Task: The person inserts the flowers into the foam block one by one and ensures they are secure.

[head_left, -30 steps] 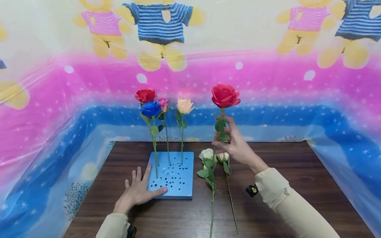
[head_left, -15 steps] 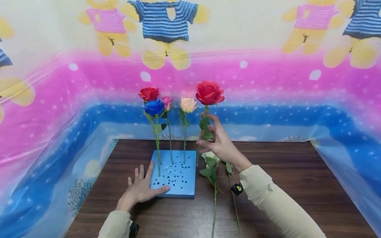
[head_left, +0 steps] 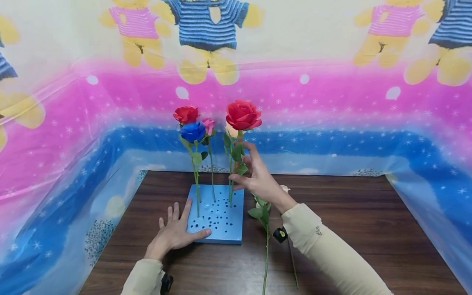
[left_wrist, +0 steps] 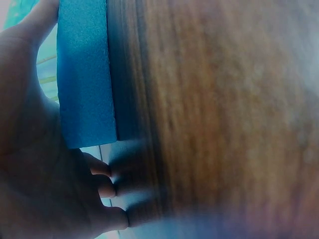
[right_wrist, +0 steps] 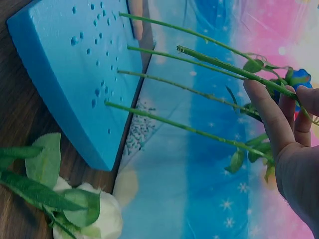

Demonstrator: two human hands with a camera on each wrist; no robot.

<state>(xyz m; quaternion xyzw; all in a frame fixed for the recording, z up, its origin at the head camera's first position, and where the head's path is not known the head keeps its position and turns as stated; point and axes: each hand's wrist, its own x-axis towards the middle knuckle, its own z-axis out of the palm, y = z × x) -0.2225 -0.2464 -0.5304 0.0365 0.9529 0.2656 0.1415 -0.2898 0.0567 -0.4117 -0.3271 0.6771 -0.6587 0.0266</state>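
My right hand (head_left: 261, 180) pinches the stem of a large red rose (head_left: 243, 115) just under its leaves. In the right wrist view the bare lower end of the held stem (right_wrist: 214, 62) hangs free, apart from the blue foam board (head_left: 217, 237). Several roses stand upright in the board's holes: a red rose (head_left: 185, 114), a blue rose (head_left: 193, 131), a pink rose (head_left: 208, 125) and a peach rose (head_left: 230, 131), partly hidden by the held one. My left hand (head_left: 172, 232) rests spread against the board's left side, thumb on its top near the front.
To the right of the board, white roses (right_wrist: 108, 214) lie on the dark wooden table (head_left: 354, 229), their stems pointing toward me, partly under my right arm. A printed cloth (head_left: 313, 102) hangs behind and around the table.
My right hand has carried the red rose leftward, from over the white roses to above the board's right side, in front of the peach rose. The left hand stays on the board.
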